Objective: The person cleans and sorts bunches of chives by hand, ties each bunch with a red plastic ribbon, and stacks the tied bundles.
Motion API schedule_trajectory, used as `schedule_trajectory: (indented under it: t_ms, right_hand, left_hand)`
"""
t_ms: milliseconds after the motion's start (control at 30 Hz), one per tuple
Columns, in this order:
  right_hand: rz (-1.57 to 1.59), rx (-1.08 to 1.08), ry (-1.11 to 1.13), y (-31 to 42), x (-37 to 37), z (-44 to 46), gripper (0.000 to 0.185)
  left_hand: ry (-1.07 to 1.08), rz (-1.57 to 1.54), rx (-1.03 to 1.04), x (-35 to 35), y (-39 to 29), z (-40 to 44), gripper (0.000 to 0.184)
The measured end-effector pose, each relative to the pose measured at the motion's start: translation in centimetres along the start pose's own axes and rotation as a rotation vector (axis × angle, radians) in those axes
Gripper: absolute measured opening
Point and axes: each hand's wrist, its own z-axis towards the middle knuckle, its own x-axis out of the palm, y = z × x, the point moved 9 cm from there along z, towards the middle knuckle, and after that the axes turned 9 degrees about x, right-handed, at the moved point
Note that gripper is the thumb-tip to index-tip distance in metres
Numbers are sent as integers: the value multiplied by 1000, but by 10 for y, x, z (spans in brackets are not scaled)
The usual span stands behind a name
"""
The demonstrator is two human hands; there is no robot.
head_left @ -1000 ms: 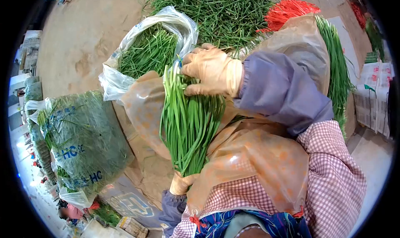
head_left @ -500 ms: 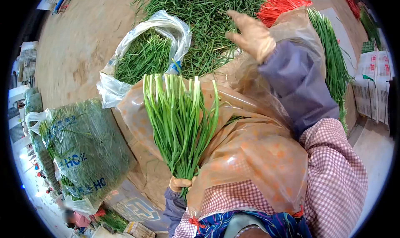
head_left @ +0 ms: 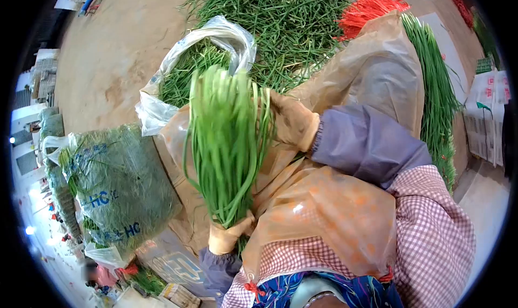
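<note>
A bunch of garlic chives (head_left: 224, 146) stands upright in front of me, pale stem ends at the top, a little motion-blurred. My gloved left hand (head_left: 229, 237) is wrapped round its lower leafy end. My gloved right hand (head_left: 294, 119) is at the bunch's right side near the top; its fingers are hidden behind the stems, so I cannot see whether they grip. Behind the bunch, an open clear plastic bag (head_left: 152, 112) with a rolled rim holds loose chive leaves. A translucent orange-spotted plastic apron (head_left: 329, 211) covers my lap.
A heap of loose green leaves (head_left: 291, 27) lies beyond the bag. Red ties (head_left: 372, 11) sit at its right, near brown plastic sheeting (head_left: 377, 59) and more chives (head_left: 434, 97). A filled plastic bag of greens (head_left: 124, 184) stands at left; a white crate (head_left: 485, 116) is far right.
My right hand has come down and left from over the leaf heap to the bunch's side. The bunch has risen slightly and tipped more upright in my left hand.
</note>
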Motion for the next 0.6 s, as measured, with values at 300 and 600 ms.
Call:
schedule_trajectory:
  t_ms: [300, 600]
  right_hand:
    - [239, 312, 637, -23, 65, 17, 71]
    - [60, 295, 1031, -17, 113, -18, 59]
  left_hand:
    - [26, 616, -113, 4, -15, -17, 99]
    - [-236, -301, 183, -97, -49, 27, 103]
